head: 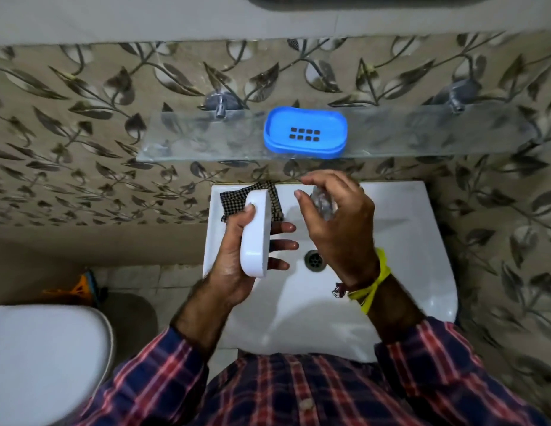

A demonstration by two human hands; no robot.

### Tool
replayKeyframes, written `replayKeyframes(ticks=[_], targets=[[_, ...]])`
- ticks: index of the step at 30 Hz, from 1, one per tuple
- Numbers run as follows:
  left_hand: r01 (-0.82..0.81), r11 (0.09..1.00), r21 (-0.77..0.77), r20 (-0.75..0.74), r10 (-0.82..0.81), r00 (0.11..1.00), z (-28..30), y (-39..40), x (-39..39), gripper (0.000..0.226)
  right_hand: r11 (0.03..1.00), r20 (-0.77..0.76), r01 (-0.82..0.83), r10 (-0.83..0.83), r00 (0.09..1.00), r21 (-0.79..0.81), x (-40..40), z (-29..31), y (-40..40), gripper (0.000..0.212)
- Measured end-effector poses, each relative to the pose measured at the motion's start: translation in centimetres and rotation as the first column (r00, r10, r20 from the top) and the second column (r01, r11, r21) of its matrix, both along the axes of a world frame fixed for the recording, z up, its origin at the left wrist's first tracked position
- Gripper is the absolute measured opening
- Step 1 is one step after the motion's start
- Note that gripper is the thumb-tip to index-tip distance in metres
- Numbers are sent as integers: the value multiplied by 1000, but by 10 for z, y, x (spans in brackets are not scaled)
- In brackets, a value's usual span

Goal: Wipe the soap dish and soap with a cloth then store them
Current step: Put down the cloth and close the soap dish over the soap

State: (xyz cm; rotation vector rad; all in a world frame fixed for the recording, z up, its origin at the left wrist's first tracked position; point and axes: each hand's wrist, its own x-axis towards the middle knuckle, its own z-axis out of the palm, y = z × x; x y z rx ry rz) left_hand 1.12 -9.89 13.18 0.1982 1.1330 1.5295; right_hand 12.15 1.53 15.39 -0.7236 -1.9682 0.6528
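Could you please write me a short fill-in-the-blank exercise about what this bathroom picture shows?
1. The blue soap dish sits on the glass ____ above the sink.
2. The white bar of soap is held in the person's ____ hand.
3. The checked cloth lies on the sink's back ledge, behind the ____.
4. A ____ band is tied around the wrist of the right hand.

Missing words: shelf; left; soap; yellow
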Motion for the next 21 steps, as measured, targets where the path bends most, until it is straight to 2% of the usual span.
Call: replayKeyframes(ticks=[3, 5, 8, 11, 14, 18, 21], targets=[[-116, 993, 10, -289, 114, 951, 11, 2, 4, 74, 993, -49, 1, 5, 999, 114, 7, 18, 17, 7], [-171, 984, 55, -426, 179, 887, 19, 2, 5, 61, 989, -4, -11, 12, 1000, 149, 9, 29, 37, 14], [-243, 962, 122, -516, 271, 813, 27, -2, 4, 50, 990, 221, -55, 26, 975, 127, 7, 41, 71, 50], [-296, 932, 209, -556, 363, 748, 30, -5, 4, 58, 988, 418, -151, 129, 899, 20, 0, 48, 94, 88], [-343, 904, 255, -563, 427, 707, 39, -5, 2, 49, 974, 476, -220, 219, 852, -55, -7, 47, 106, 100], [-362, 887, 286, -579, 461, 672, 55, 1, -2, 38, 969, 404, -236, 245, 881, -73, -12, 42, 108, 92], [-397, 868, 297, -589, 494, 639, 65, 6, -7, 40, 962, 186, -250, 267, 945, -113, -6, 40, 104, 82]])
